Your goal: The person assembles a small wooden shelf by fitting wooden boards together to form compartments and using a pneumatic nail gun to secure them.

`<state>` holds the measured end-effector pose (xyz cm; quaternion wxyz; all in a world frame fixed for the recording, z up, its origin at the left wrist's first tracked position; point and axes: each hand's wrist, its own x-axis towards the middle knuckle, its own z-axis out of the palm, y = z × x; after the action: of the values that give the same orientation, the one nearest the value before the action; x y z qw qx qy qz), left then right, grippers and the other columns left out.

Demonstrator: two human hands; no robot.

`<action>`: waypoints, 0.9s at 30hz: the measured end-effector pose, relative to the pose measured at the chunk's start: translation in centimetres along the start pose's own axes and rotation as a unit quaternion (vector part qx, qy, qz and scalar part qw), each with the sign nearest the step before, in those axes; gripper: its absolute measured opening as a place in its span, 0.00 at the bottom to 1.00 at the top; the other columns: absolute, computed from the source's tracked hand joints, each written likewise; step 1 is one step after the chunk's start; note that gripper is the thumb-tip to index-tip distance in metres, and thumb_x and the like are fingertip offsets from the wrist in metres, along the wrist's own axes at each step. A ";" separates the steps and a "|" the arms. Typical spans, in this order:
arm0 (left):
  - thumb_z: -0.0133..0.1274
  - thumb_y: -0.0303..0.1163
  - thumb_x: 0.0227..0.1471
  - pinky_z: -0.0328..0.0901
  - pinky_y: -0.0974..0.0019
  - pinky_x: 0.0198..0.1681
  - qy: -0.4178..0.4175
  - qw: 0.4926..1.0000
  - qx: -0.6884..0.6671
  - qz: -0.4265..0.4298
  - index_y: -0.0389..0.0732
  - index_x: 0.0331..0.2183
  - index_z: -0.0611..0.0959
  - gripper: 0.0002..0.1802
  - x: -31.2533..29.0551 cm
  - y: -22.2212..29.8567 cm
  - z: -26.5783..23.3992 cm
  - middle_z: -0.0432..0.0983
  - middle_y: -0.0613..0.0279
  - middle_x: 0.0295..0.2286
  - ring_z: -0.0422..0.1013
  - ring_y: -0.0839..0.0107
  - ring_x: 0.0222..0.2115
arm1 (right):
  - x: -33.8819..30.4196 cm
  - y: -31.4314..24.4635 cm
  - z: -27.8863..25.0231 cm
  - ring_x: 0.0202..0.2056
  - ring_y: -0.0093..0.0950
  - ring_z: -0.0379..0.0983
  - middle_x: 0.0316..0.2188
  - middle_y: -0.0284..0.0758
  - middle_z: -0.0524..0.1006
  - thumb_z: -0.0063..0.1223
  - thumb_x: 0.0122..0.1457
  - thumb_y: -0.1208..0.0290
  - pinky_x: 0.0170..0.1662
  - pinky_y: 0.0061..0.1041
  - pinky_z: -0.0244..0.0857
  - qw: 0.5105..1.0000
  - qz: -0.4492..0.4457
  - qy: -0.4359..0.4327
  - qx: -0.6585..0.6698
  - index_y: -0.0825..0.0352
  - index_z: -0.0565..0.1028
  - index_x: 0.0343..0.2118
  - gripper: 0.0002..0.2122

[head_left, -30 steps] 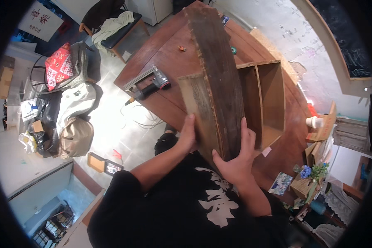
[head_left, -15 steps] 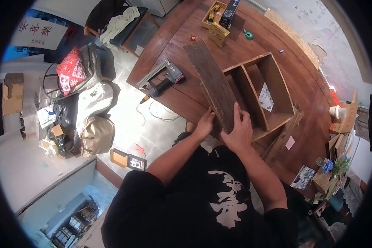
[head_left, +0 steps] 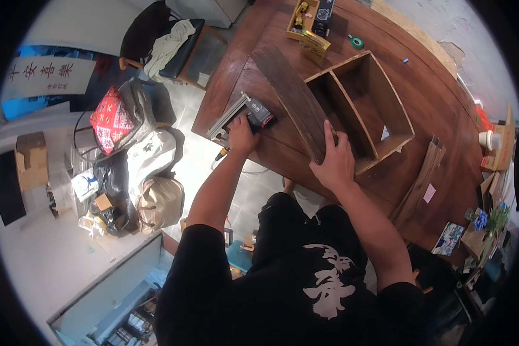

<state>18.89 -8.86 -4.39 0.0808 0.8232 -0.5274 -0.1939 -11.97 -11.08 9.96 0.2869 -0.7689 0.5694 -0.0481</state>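
My left hand (head_left: 242, 135) is wrapped round the handle of a grey and black nail gun (head_left: 263, 113), which lies at the left edge of the wooden table. A long dark brown board (head_left: 294, 95) slants across the left side of an open wooden box frame (head_left: 397, 109). With thumb and fingers, my right hand (head_left: 335, 164) grips the near end of that board. A divider (head_left: 352, 112) splits the frame into compartments. The board hides part of the frame's left side.
Loose dark wood strips (head_left: 424, 173) lie right of the frame, beside a pink paper (head_left: 429, 193). Farther back are a wooden tray (head_left: 294, 33), a yellow box (head_left: 315, 47) and green tape (head_left: 356, 42). A paper cup (head_left: 489, 139) stands at the right.
My left hand has let go of the board and moved left onto the nail gun. My right hand still holds the board. The box frame now sits apart from the loose strips.
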 end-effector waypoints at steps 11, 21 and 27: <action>0.63 0.39 0.50 0.73 0.44 0.43 -0.035 0.995 -0.043 0.080 0.38 0.45 0.83 0.22 -2.2 0.4 -11.6 0.83 0.38 0.34 0.79 0.37 0.40 | 1.0 7.1 -4.0 0.61 0.50 0.64 0.59 0.47 0.69 0.68 0.57 0.56 0.65 0.49 0.57 0.973 -0.124 0.193 -0.004 0.68 0.68 0.65 0.36; 0.63 0.20 0.52 0.72 0.65 0.46 -0.192 0.964 -0.157 0.098 0.36 0.49 0.83 0.20 -4.1 8.7 -23.0 0.83 0.62 0.40 0.76 0.74 0.40 | 4.7 15.3 -3.2 0.75 0.47 0.41 0.74 0.46 0.52 0.57 0.63 0.43 0.75 0.53 0.35 0.956 0.084 0.248 -0.130 0.65 0.62 0.70 0.40; 0.65 0.20 0.53 0.71 0.64 0.51 -0.220 0.965 -0.117 0.086 0.37 0.51 0.82 0.22 -3.6 13.5 -23.0 0.83 0.61 0.44 0.77 0.73 0.44 | 4.5 14.4 -4.2 0.76 0.46 0.39 0.75 0.40 0.51 0.54 0.63 0.39 0.76 0.56 0.32 0.964 0.087 0.212 -0.131 0.64 0.62 0.70 0.40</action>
<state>15.61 -13.10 22.00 0.0750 0.6968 -0.5747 -0.4226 -24.29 -19.48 5.15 0.0593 -0.7194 0.6833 -0.1097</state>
